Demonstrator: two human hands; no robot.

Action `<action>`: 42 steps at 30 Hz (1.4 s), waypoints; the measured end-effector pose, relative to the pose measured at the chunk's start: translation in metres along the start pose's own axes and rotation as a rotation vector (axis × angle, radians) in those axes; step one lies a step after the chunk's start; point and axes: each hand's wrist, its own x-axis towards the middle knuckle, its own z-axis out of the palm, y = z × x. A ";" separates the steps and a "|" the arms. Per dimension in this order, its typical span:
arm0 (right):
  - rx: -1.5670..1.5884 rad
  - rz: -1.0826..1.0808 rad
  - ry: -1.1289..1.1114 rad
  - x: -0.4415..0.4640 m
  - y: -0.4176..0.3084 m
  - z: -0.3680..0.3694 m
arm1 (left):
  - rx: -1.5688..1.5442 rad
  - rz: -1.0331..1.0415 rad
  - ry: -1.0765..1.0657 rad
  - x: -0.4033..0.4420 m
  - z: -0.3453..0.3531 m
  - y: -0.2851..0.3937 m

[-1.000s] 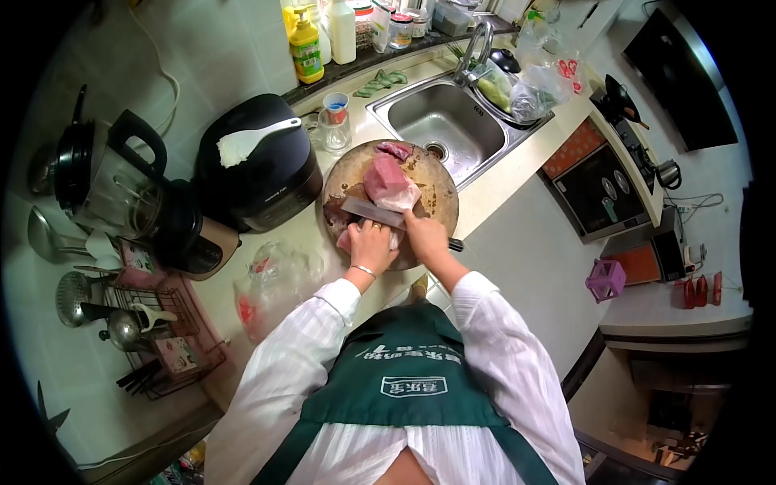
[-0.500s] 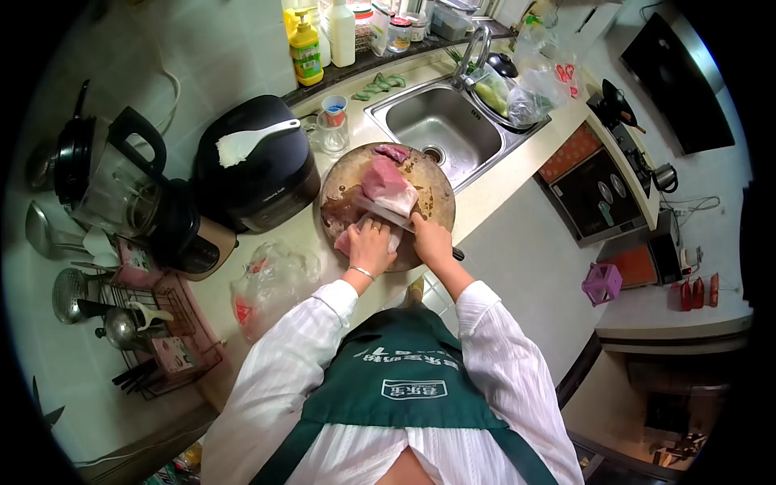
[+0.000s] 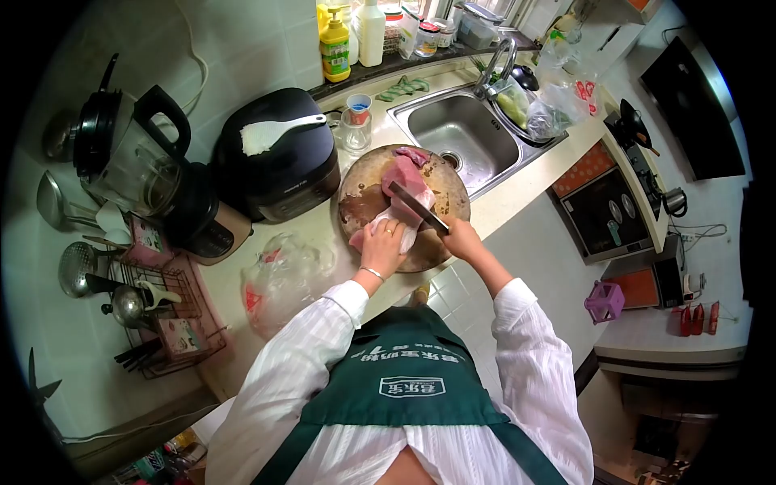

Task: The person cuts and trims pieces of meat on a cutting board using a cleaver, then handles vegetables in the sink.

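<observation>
A large piece of raw meat [image 3: 402,174], pink with paler fat, lies on a round wooden chopping board [image 3: 361,179]. My left hand [image 3: 383,246] grips the near part of the meat, its fingers curled over the top; a ring and a bracelet show on it. In my right hand [image 3: 463,237] is a kitchen knife [image 3: 414,204], fingers wrapped round the handle. Its blade slants across the meat, just beyond my left fingers. How deep the edge sits in the meat, I cannot tell. A small dark-red strip of meat [image 3: 412,155] rests at the board's far edge.
Left of the board stand a black rice cooker [image 3: 279,162] and a blender [image 3: 153,170]. A crumpled plastic bag [image 3: 283,279] lies on the counter nearby. Beyond the board are a glass mug [image 3: 356,133] and a steel sink [image 3: 465,133]. A wire rack [image 3: 190,311] stands far left.
The knife has shifted right and away from my left fingers, and its blade is turned to another angle. My left hand stays on the meat. The whole view has shifted slightly.
</observation>
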 end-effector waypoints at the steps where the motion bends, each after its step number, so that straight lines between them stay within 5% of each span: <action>1: -0.009 -0.044 0.064 -0.007 -0.006 -0.003 | 0.001 0.001 0.003 0.002 -0.002 0.001; 7: -0.235 -0.418 0.183 -0.020 -0.025 0.008 | 0.114 0.079 -0.081 0.006 0.002 0.002; 24: -0.409 -0.256 0.215 -0.010 -0.043 0.025 | 0.010 0.088 -0.047 0.004 -0.004 -0.005; 36: 0.001 -0.152 0.215 -0.009 -0.020 -0.006 | -0.124 -0.155 0.129 0.017 0.006 -0.007; 42: 0.338 -0.238 0.127 0.011 0.001 -0.014 | -0.098 -0.234 -0.021 0.004 -0.013 0.001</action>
